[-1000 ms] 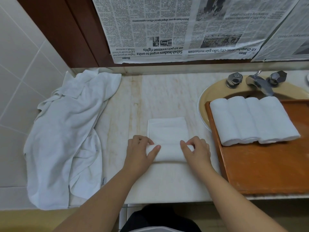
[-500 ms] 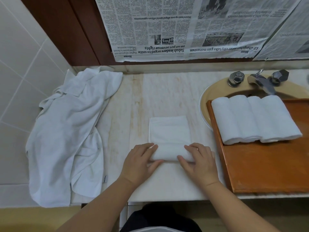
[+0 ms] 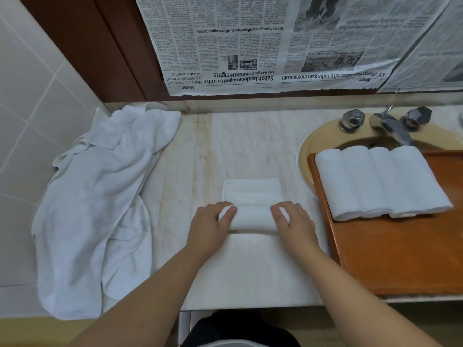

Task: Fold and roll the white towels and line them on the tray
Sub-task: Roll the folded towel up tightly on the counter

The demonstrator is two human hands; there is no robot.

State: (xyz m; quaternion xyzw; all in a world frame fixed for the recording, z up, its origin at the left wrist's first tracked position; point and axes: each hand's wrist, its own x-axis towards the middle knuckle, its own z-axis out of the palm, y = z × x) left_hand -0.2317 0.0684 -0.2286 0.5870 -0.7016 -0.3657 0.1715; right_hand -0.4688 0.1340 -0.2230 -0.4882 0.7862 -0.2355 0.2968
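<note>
Half-rolled white towel (image 3: 253,216); flat remainder

A single wide-angle camera sits on the person's head, looking forward and steeply down over a pale counter (image 3: 250,146) from close range, with both forearms entering from the bottom edge. It faces the back wall, where newspaper (image 3: 275,41) hangs upside down to the view. With only this one view, no part of the scene is shared with another.
</note>
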